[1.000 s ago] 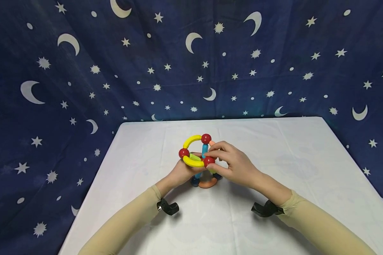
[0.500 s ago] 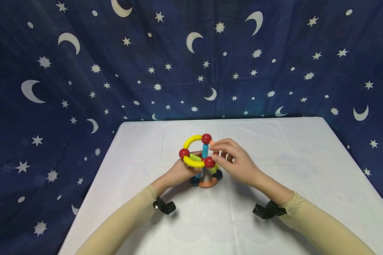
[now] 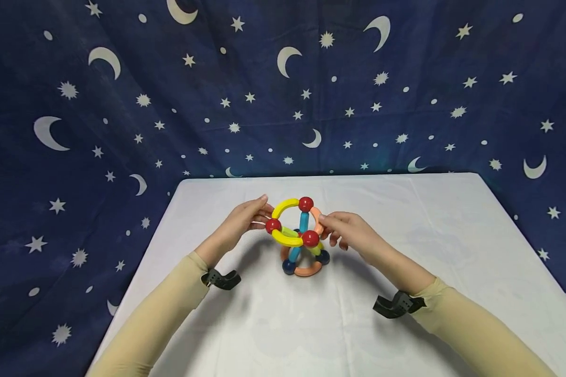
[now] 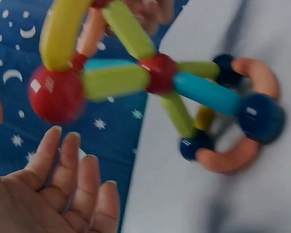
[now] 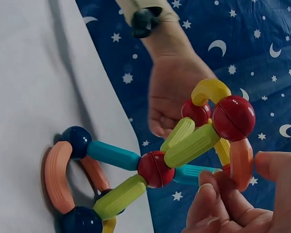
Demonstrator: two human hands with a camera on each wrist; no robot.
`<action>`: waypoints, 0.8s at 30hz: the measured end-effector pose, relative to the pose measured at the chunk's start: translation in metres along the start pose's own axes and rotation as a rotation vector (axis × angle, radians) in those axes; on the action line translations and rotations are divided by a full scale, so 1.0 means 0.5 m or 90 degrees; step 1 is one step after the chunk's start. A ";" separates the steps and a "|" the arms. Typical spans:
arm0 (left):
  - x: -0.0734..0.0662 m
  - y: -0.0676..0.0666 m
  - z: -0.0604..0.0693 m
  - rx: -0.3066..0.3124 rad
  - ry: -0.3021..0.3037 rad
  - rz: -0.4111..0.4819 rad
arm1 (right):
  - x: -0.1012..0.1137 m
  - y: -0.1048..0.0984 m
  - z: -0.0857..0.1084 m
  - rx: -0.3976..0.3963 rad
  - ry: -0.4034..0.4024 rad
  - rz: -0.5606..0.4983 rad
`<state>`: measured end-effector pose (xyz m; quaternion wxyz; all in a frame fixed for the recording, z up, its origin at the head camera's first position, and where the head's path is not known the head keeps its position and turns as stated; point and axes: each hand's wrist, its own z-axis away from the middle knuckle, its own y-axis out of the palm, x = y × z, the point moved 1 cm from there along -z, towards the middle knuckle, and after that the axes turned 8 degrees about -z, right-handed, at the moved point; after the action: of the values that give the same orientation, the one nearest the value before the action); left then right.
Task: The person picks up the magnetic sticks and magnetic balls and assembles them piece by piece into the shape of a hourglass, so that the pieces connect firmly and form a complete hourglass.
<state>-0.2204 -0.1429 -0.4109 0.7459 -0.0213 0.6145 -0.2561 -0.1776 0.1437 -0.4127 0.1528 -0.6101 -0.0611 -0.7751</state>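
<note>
A toy of magnetic sticks and balls stands upright on the table in the head view. Its upper ring joins red balls [image 3: 310, 239] with yellow curved sticks [image 3: 286, 239] and an orange curved stick [image 5: 241, 162]. Straight green and blue sticks meet at a middle red ball [image 5: 156, 169]. Below, dark blue balls [image 4: 261, 118] and orange curved sticks form the base. My right hand [image 3: 354, 233] pinches the upper orange curved stick between thumb and fingers. Beside the leftmost red ball [image 3: 273, 226] is my left hand [image 3: 240, 222]; its fingers are extended, apart from the ball in the left wrist view.
A white cloth covers the table [image 3: 405, 209] beneath the toy. Behind it hangs a dark blue curtain [image 3: 193, 141] with moons and stars. Black bands with curved mounts [image 3: 398, 305] sit on both wrists.
My left hand has come out from under the upper ring and moved left. My right hand has shifted from the front red ball to the orange curved stick. The toy stays in place.
</note>
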 end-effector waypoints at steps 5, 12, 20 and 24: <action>-0.045 0.010 -0.010 0.021 0.002 -0.098 | -0.003 0.008 -0.007 0.007 -0.005 -0.007; -0.052 0.019 -0.017 0.004 0.000 -0.143 | 0.000 0.011 -0.006 0.004 -0.003 -0.033; -0.058 0.020 -0.018 0.012 -0.021 -0.158 | -0.001 0.012 -0.005 0.000 0.002 -0.036; -0.057 0.022 -0.017 0.021 -0.035 -0.141 | -0.004 0.012 -0.006 0.004 0.003 -0.042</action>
<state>-0.2276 -0.1194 -0.3911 0.7299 -0.0836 0.5832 -0.3466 -0.1782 0.1377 -0.4159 0.1293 -0.6055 -0.0836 -0.7808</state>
